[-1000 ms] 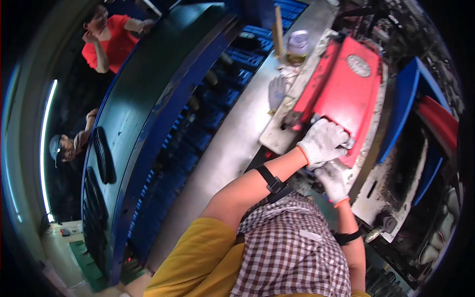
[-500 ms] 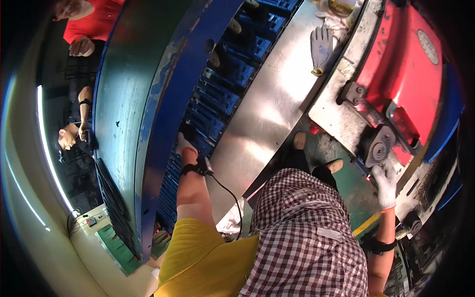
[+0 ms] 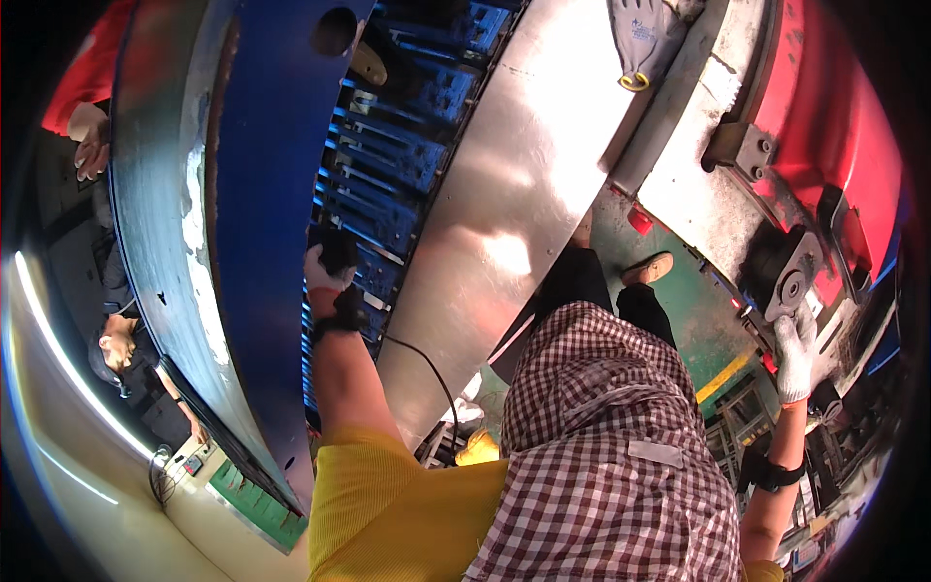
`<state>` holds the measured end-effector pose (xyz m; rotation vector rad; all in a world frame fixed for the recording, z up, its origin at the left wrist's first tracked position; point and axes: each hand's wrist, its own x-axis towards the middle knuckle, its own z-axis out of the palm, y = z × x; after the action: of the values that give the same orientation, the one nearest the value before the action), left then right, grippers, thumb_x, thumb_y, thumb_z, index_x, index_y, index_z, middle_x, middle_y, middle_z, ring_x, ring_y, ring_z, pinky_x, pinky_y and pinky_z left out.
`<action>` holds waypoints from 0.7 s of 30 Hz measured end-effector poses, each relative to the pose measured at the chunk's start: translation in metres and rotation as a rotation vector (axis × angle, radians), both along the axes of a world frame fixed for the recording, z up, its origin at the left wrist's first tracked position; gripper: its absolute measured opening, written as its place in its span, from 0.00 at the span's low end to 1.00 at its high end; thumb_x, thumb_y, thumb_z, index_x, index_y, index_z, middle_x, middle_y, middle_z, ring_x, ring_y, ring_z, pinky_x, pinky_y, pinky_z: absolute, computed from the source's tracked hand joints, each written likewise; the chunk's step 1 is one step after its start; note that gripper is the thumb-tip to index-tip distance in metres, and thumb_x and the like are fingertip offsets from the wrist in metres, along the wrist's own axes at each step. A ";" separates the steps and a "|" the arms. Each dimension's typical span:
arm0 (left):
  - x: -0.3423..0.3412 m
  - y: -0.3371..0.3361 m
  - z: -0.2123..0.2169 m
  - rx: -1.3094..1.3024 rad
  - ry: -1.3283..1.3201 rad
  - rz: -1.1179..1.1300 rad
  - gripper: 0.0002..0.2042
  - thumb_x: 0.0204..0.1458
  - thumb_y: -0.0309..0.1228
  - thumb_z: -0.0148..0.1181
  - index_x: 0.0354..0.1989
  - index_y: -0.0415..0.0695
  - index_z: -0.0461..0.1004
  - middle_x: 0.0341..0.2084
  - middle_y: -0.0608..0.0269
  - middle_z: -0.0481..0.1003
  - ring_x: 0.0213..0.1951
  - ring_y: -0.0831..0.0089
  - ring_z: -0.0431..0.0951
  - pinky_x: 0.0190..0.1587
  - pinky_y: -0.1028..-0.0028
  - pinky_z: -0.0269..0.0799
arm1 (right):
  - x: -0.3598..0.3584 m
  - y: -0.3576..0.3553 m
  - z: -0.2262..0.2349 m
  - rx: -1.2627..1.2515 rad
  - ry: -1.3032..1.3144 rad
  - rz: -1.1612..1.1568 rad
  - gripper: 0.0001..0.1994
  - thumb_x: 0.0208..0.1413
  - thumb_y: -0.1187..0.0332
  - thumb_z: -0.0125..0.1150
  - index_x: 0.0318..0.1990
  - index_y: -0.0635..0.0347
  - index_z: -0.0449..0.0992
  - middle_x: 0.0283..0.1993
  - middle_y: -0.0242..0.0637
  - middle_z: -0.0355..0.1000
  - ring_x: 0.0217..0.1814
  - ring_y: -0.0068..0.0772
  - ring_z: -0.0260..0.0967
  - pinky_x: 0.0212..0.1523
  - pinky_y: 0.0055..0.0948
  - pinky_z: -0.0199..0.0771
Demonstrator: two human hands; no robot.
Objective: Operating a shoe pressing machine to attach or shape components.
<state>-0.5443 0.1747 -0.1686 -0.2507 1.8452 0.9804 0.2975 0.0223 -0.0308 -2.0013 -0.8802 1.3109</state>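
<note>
My left hand (image 3: 325,272), in a light glove, reaches over the blue slatted conveyor (image 3: 383,170). Its fingers are closed at a dark shape I cannot make out; dark finger coating may be part of it. At the right, my white-gloved right hand (image 3: 796,357) has its fingers curled against the lower end of a dark metal bracket (image 3: 791,282) with a round hub. That bracket sits beside a red machine cover (image 3: 824,116). A dark piece with a tan oval end (image 3: 368,64) rests on the conveyor, farther off than my left hand.
A bare metal ledge (image 3: 495,184) runs along the conveyor, with a grey glove (image 3: 637,39) at its far end. Beyond the conveyor stands a blue panel (image 3: 257,194). A person in red (image 3: 87,73) and another in a cap (image 3: 116,344) are at the left. A cable (image 3: 436,369) hangs near my left wrist.
The view has shifted, moving the machine cover rightward in the picture. My left hand stays over the conveyor, nearer the blue panel. My right hand remains at the bracket. The person in red has lowered a hand.
</note>
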 end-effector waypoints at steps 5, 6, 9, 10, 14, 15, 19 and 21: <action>0.066 -0.054 0.034 0.365 0.019 0.112 0.25 0.57 0.44 0.63 0.56 0.37 0.73 0.55 0.48 0.77 0.57 0.49 0.77 0.57 0.42 0.78 | -0.012 0.002 0.005 0.012 -0.035 -0.176 0.24 0.64 0.68 0.60 0.66 0.65 0.70 0.52 0.31 0.75 0.49 0.23 0.69 0.53 0.25 0.70; 0.090 -0.061 0.041 0.394 0.018 0.067 0.25 0.57 0.44 0.63 0.56 0.37 0.73 0.55 0.48 0.77 0.57 0.49 0.77 0.57 0.42 0.78 | -0.014 0.004 0.007 -0.031 0.066 -0.150 0.23 0.64 0.69 0.59 0.65 0.65 0.71 0.51 0.31 0.75 0.47 0.22 0.69 0.51 0.24 0.70; 0.161 -0.074 0.070 0.415 -0.030 0.077 0.28 0.56 0.40 0.62 0.62 0.36 0.70 0.60 0.46 0.74 0.62 0.45 0.74 0.63 0.41 0.74 | -0.022 0.017 0.015 -0.007 0.071 -0.073 0.15 0.62 0.70 0.60 0.55 0.62 0.75 0.38 0.24 0.72 0.34 0.16 0.61 0.36 0.20 0.62; 0.183 -0.075 0.083 0.468 -0.238 -0.046 0.31 0.55 0.39 0.62 0.65 0.35 0.67 0.62 0.45 0.72 0.65 0.44 0.72 0.66 0.42 0.71 | -0.026 0.020 0.018 -0.001 0.069 -0.054 0.11 0.62 0.70 0.60 0.50 0.61 0.76 0.36 0.23 0.71 0.32 0.16 0.60 0.34 0.20 0.61; 0.276 -0.065 0.124 0.628 -0.576 -0.507 0.43 0.49 0.40 0.65 0.73 0.33 0.57 0.68 0.42 0.66 0.69 0.43 0.67 0.74 0.50 0.61 | -0.051 0.032 0.031 0.271 -0.163 -0.261 0.07 0.61 0.72 0.64 0.44 0.59 0.74 0.35 0.28 0.70 0.38 0.19 0.67 0.39 0.23 0.70; 0.296 -0.058 0.138 0.641 -0.621 -0.602 0.43 0.46 0.36 0.66 0.73 0.33 0.58 0.67 0.44 0.68 0.67 0.45 0.70 0.72 0.51 0.64 | -0.055 0.029 0.043 0.411 -0.254 -0.208 0.07 0.62 0.72 0.63 0.46 0.60 0.75 0.37 0.29 0.71 0.39 0.20 0.68 0.42 0.25 0.72; 0.400 -0.039 0.213 0.616 -0.785 -0.750 0.42 0.39 0.19 0.63 0.71 0.33 0.61 0.59 0.47 0.76 0.57 0.55 0.80 0.61 0.59 0.77 | -0.066 0.025 0.095 0.491 0.127 0.018 0.30 0.55 0.66 0.68 0.64 0.66 0.67 0.53 0.45 0.72 0.47 0.40 0.73 0.52 0.39 0.74; 0.479 -0.026 0.239 0.647 -0.813 -1.007 0.46 0.39 0.26 0.71 0.73 0.34 0.59 0.62 0.48 0.73 0.62 0.53 0.76 0.66 0.56 0.72 | -0.056 0.026 0.123 0.615 -0.042 0.366 0.50 0.49 0.62 0.71 0.77 0.70 0.49 0.70 0.58 0.62 0.59 0.53 0.70 0.63 0.46 0.69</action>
<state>-0.0653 0.1488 0.0703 0.5636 0.6567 0.5475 0.2412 0.0487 0.0920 -1.4294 -1.5095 1.0052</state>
